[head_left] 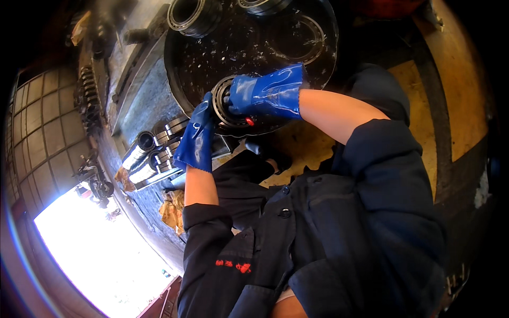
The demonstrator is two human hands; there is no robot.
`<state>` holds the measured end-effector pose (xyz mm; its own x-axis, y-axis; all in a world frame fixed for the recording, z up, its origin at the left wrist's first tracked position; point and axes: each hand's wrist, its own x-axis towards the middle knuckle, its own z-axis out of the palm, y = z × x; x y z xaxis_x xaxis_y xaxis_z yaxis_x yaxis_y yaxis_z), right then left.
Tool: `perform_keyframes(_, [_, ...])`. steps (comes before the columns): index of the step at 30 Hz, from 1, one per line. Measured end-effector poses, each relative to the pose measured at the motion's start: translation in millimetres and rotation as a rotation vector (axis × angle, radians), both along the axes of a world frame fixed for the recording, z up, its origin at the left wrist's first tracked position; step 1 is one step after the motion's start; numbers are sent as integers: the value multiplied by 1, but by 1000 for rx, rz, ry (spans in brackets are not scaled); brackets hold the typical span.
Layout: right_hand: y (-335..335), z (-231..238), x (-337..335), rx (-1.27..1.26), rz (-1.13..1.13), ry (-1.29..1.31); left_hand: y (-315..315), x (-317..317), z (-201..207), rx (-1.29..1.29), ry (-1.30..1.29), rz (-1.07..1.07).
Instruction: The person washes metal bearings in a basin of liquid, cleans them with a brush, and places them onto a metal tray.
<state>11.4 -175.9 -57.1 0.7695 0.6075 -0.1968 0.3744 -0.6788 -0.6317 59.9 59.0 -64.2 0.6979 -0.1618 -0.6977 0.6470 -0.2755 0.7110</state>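
A metal roller bearing is held tilted over the near edge of a round dark basin. My left hand, in a blue rubber glove, grips the bearing's left rim. My right hand, gloved the same way, has its fingers bent into the ring's opening, and the fingertips are partly hidden. A small red spot shows at the bearing's lower edge. Within the basin, dark liquid with light flecks partly covers another ring.
A large bearing and another bearing sit at the basin's far rim. Left of my left hand, several bearings lie on a metal tray beside white-wrapped cylinders. Crumpled brown paper lies nearer. A coil spring stands farther left.
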Motion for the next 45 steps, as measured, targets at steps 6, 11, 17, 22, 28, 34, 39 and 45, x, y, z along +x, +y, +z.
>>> perform_keyframes(6, [18, -30, -8, 322, -474, 446, 4, 3, -7, -58, 78, 201])
perform_keyframes(11, [-41, 37, -35, 669, -563, 660, -6, -1, -2, 72, 39, 148])
perform_keyframes(17, [-27, -18, -24, 1227, -914, 1050, -8, 6, 0, 187, 84, 109])
perform_keyframes(22, [-39, 19, -27, 520, -456, 514, 2, 3, -11, 59, -19, 56])
perform_keyframes(28, [-6, 25, -10, -150, -333, 249, 14, 2, -21, 325, -311, -245])
perform_keyframes(34, [-75, 40, -10, 26, -608, 173, -25, -24, 22, 489, -299, -241])
perform_keyframes(39, [-143, 23, 2, 240, -955, 135, -81, -63, 72, 718, -302, -244])
perform_keyframes(45, [-160, 68, 21, 25, -1346, -484, -47, -57, 83, 441, -254, -270])
